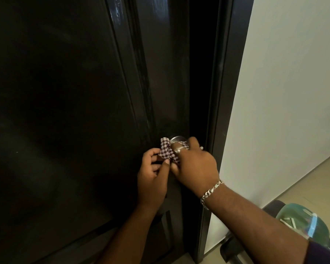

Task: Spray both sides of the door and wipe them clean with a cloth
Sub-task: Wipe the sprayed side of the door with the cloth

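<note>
Door: the dark glossy door (65, 111) fills the left and middle of the view, with raised vertical mouldings running down it; a faint shine shows near its top; its right edge meets the dark door frame (223, 92).
Knob: a round metal knob (176, 139) sits on the door near its right edge; only its upper part shows, the rest is hidden by cloth and fingers.
Cloth: the checked cloth (167, 150), dark and white, is bunched up against the knob, touching it and wrapped partly round its lower side; it lies between the two hands.
Left grip: the left hand (152, 178) reaches up from below; its thumb and curled fingers pinch the lower left part of the cloth.
Right grip: the right hand (194, 164) comes in from the lower right and is curled over the cloth at the knob, grasping the cloth against the metal; a ring (179, 149) shows on one finger; a silver chain bracelet (211, 193) circles the wrist.
Wall: a pale wall (293, 92) stands just right of the door frame; a light floor (312, 178) shows below it.
Lower right corner: a greenish translucent object (303, 221) lies near the right forearm, beside a dark shape; what either is cannot be told.
</note>
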